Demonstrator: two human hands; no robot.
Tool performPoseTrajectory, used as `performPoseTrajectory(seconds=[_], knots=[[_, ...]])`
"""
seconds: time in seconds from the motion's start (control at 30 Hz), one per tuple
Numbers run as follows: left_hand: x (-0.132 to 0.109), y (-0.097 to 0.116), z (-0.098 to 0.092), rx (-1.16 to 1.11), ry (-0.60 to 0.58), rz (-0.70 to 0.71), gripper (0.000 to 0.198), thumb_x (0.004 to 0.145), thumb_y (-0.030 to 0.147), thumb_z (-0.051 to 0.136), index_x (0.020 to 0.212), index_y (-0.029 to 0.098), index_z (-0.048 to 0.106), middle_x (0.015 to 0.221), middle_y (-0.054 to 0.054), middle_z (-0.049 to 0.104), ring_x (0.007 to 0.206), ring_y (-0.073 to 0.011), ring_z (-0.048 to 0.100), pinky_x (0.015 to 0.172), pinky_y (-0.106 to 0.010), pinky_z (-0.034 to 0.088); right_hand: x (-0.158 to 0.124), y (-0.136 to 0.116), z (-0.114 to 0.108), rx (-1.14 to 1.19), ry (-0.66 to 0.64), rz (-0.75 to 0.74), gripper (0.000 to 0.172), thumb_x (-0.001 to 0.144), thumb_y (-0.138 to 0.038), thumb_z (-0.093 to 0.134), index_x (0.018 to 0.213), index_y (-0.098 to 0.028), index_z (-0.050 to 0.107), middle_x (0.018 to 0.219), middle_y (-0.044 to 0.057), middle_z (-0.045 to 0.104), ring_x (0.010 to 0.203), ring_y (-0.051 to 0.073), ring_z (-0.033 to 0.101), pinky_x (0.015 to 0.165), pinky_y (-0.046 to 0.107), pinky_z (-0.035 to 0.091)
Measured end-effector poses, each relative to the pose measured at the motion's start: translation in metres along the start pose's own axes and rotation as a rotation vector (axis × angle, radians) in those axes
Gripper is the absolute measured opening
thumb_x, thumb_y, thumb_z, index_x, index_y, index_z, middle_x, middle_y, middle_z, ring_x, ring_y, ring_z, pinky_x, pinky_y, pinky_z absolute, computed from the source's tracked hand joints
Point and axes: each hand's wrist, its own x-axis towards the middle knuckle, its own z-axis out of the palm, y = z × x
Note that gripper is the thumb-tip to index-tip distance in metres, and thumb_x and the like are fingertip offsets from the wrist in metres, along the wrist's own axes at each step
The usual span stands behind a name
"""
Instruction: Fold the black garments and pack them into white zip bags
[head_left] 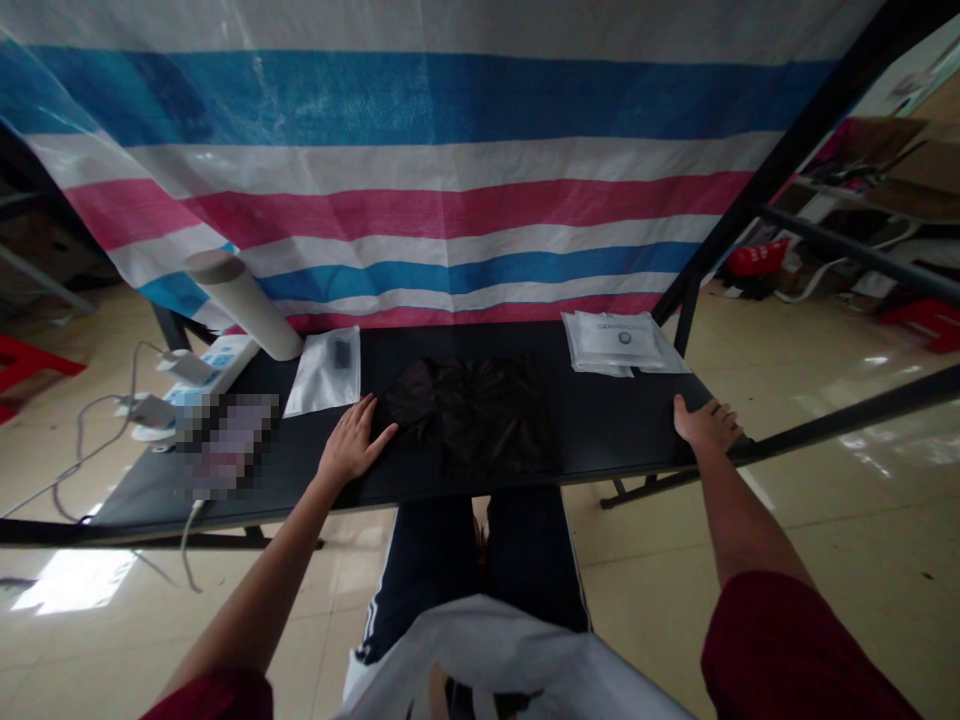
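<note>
A crumpled black fabric garment [469, 415] lies in the middle of the black table [615, 430]. My left hand [352, 442] rests flat on the tabletop with fingers spread, its fingertips almost at the garment's left edge. Just above that hand lies a clear plastic bag [326, 370] with a small dark item inside. My right hand [703, 425] sits on the table's right end, holding nothing. Beyond it, at the far edge, lies a stack of clear bags with white labels [622, 342]. A pixelated patch [225, 445] hides whatever lies at the table's left.
A cardboard tube [244, 305] lies at the far left corner, near a white power strip [210, 370] with plugs and trailing cables. A striped tarp [450, 210] hangs behind the table. Dark metal bars [817, 130] cross the right side. My legs lie below the front edge.
</note>
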Motion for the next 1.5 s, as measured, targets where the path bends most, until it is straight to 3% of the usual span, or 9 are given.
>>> performPoseTrajectory(seconds=[0.27,0.67,0.93,1.03,1.1,1.2,1.3,1.4,1.5], knots=[[0.003,-0.011,-0.004,-0.231,0.070,-0.223,0.050,0.094,0.058,0.035,0.108,0.021,0.065,0.131,-0.009,0.061,0.117,-0.0276,0.060,0.100,-0.041,0.048,0.000,0.000,0.000,-0.006,-0.008,0.007,0.093,0.088,-0.067,0.027,0.150,0.001,0.024,0.156,0.028,0.024,0.146,0.039,0.019,0.116,0.058,0.013],[0.004,-0.003,-0.006,-0.126,0.050,-0.222,0.043,0.090,0.057,0.042,0.098,0.022,0.065,0.131,-0.009,0.058,0.106,-0.0268,0.063,0.086,-0.038,0.053,0.000,-0.001,0.000,0.003,0.007,0.001,0.093,0.088,-0.068,0.027,0.149,0.002,0.026,0.155,0.028,0.024,0.145,0.040,0.019,0.116,0.059,0.012],[0.013,0.005,0.001,-0.223,0.107,-0.230,0.030,0.079,0.048,0.052,0.080,0.020,0.062,0.119,-0.015,0.062,0.111,-0.0321,0.058,0.098,-0.047,0.047,-0.002,-0.002,-0.003,0.012,0.007,0.007,0.092,0.088,-0.067,0.030,0.149,0.001,0.026,0.155,0.028,0.025,0.145,0.040,0.020,0.115,0.061,0.014],[0.032,0.026,-0.009,-0.495,0.113,-0.321,0.027,0.078,0.046,0.051,0.079,0.019,0.056,0.097,-0.008,0.067,0.096,-0.0249,0.063,0.085,-0.037,0.052,-0.003,-0.003,-0.004,0.016,0.007,0.007,0.090,0.089,-0.066,0.031,0.149,0.001,0.027,0.155,0.029,0.025,0.145,0.039,0.020,0.115,0.060,0.014],[0.050,0.054,-0.019,-0.680,0.127,-0.353,0.027,0.079,0.045,0.049,0.080,0.018,0.053,0.084,-0.005,0.065,0.082,-0.0198,0.063,0.073,-0.031,0.052,-0.004,-0.003,-0.004,0.015,0.005,0.014,0.090,0.089,-0.065,0.032,0.149,0.002,0.026,0.155,0.029,0.025,0.145,0.039,0.019,0.116,0.058,0.014],[0.078,0.110,-0.028,-0.855,0.115,-0.174,0.027,0.079,0.044,0.055,0.084,0.018,0.053,0.102,-0.008,0.065,0.091,-0.0194,0.063,0.078,-0.030,0.051,-0.003,-0.003,-0.003,0.012,-0.001,0.023,0.090,0.089,-0.064,0.032,0.150,0.002,0.026,0.155,0.028,0.024,0.145,0.039,0.019,0.117,0.056,0.012],[0.096,0.155,-0.029,-1.060,-0.054,0.042,0.039,0.083,0.047,0.056,0.111,0.021,0.054,0.131,-0.011,0.056,0.118,-0.0240,0.057,0.097,-0.037,0.047,-0.003,-0.003,-0.002,0.008,0.000,0.024,0.090,0.089,-0.064,0.032,0.150,0.001,0.025,0.155,0.028,0.025,0.146,0.039,0.018,0.117,0.056,0.012],[0.096,0.168,-0.024,-1.128,-0.014,0.040,0.048,0.089,0.050,0.049,0.128,0.023,0.045,0.142,-0.013,0.047,0.129,-0.0266,0.050,0.105,-0.043,0.042,-0.002,-0.003,-0.002,0.007,-0.002,0.028,0.091,0.089,-0.065,0.031,0.150,0.002,0.025,0.155,0.027,0.025,0.146,0.038,0.018,0.117,0.056,0.013],[0.078,0.154,-0.024,-0.980,0.077,0.028,0.047,0.092,0.050,0.046,0.127,0.019,0.048,0.135,-0.014,0.054,0.127,-0.0270,0.052,0.105,-0.043,0.042,-0.002,-0.004,-0.003,0.006,-0.007,0.021,0.091,0.089,-0.064,0.030,0.150,0.002,0.025,0.156,0.027,0.024,0.146,0.038,0.018,0.117,0.057,0.013]])
